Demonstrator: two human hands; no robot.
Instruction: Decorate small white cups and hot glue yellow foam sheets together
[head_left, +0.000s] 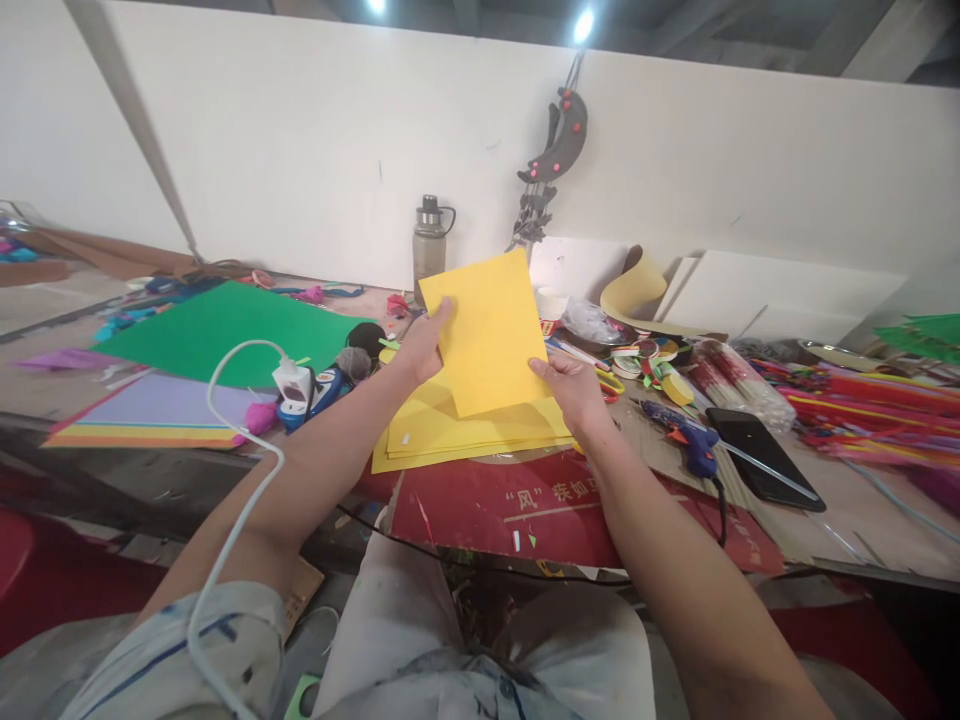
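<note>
Between my hands a yellow sheet (491, 335) is held up at a tilt over the table. My left hand (426, 343) pinches its left edge, the thumb lying across the front. At the lower right corner my right hand (574, 385) grips it with the thumb on top. Beneath it lie more yellow sheets (427, 435), stacked on a red printed board (480, 510). Scissors with yellow-orange handles (611, 383) rest just beyond my right hand. The fingers behind the sheet are hidden.
A green sheet (217, 325) and coloured sheets (150, 405) lie left, near a power strip (319, 395) with a white cable. A bottle (430, 245) stands behind. On the right are a glue gun (694, 440), a phone (757, 455) and pipe cleaners (870, 405).
</note>
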